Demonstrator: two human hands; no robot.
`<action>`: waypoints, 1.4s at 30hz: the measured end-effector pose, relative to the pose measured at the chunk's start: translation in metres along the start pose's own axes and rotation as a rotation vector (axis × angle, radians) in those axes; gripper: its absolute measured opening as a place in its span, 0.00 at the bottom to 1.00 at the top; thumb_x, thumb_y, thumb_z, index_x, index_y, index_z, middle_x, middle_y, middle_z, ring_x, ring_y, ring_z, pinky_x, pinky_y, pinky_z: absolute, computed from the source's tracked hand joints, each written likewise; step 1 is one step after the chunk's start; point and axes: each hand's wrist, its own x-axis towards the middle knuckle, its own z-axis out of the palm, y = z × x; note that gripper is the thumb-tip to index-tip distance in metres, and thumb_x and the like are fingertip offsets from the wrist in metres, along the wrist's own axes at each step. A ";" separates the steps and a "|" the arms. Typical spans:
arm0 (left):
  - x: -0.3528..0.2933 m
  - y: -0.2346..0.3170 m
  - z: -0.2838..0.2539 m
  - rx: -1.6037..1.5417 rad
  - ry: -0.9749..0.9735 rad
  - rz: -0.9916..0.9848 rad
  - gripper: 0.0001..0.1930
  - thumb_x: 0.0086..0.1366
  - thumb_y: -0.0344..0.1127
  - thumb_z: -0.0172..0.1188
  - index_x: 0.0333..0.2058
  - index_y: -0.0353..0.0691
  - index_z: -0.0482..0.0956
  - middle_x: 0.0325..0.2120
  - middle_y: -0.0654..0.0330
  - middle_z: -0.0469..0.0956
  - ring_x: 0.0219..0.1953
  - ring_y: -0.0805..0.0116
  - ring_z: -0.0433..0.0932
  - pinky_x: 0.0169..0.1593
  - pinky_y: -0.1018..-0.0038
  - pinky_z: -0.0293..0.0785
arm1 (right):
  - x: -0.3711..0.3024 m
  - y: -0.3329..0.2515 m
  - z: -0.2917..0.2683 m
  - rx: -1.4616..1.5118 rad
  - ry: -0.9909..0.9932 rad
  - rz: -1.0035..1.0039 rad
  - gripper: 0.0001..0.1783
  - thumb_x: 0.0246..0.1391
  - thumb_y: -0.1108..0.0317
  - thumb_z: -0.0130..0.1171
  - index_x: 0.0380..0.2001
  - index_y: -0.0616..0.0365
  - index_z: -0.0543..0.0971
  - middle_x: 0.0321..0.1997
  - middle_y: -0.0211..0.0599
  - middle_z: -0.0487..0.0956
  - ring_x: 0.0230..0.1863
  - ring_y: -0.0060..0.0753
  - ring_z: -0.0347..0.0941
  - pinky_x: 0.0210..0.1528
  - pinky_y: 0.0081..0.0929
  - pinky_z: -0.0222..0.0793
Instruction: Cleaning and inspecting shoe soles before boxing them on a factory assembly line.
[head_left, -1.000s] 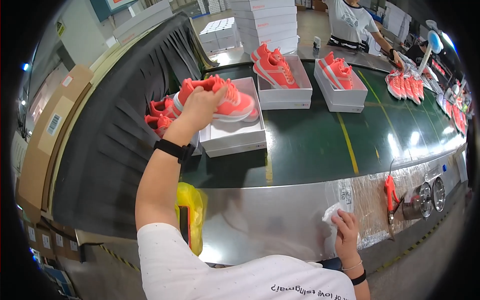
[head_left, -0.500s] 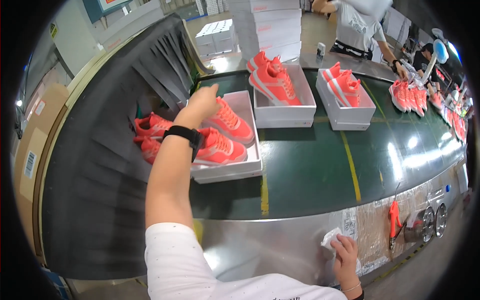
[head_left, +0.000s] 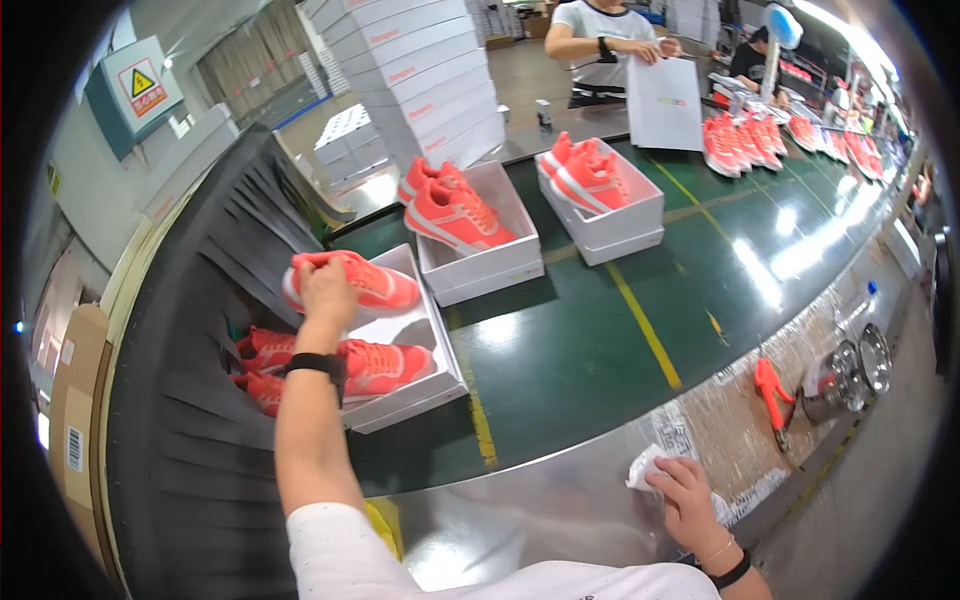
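My left hand (head_left: 328, 292) is closed on the heel end of a coral sneaker (head_left: 385, 284), which is tilted over the far side of an open white shoebox (head_left: 415, 400). The matching sneaker (head_left: 388, 366) lies in the near side of that box, partly behind my wrist. Left of the box, another coral pair (head_left: 262, 345) sticks out beside the dark strip curtain. At the near edge of the bench, my right hand (head_left: 690, 500) pinches a crumpled white wad (head_left: 645, 468), paper or cloth, I cannot tell which.
Two more open boxes (head_left: 490, 282) (head_left: 625, 232) with coral pairs stand along the green conveyor (head_left: 560, 370). Stacked shoeboxes (head_left: 425, 80) rise behind. Across the belt a person holds a white lid (head_left: 665, 105). A red-handled air gun (head_left: 770, 395) and metal pots (head_left: 845, 375) lie right.
My left hand has taken hold of the far sneaker and raised its heel end. The view has swung right. Across the belt, the person's white lid is now lower, held upright at the belt.
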 end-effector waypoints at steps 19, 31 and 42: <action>-0.168 0.295 -0.076 -1.925 -1.727 -0.745 0.22 0.68 0.47 0.45 0.48 0.32 0.70 0.43 0.50 0.76 0.43 0.59 0.77 0.51 0.58 0.72 | -0.060 0.010 -0.061 0.056 0.549 0.133 0.23 0.43 0.84 0.49 0.44 0.57 0.76 0.51 0.46 0.73 0.52 0.48 0.66 0.55 0.37 0.60; -0.206 0.339 -0.070 -1.547 -1.839 -0.723 0.25 0.71 0.48 0.32 0.53 0.33 0.65 0.46 0.48 0.74 0.45 0.58 0.77 0.50 0.59 0.75 | 0.001 0.128 -0.026 0.045 0.250 0.300 0.25 0.41 0.78 0.52 0.46 0.47 0.77 0.55 0.39 0.72 0.47 0.46 0.69 0.53 0.39 0.64; -0.203 0.342 -0.078 -1.570 -1.762 -0.728 0.24 0.71 0.46 0.34 0.52 0.32 0.67 0.46 0.47 0.74 0.45 0.55 0.76 0.50 0.60 0.74 | 0.032 0.114 -0.038 0.131 0.156 0.138 0.23 0.42 0.80 0.49 0.43 0.51 0.77 0.51 0.38 0.74 0.49 0.43 0.69 0.53 0.36 0.65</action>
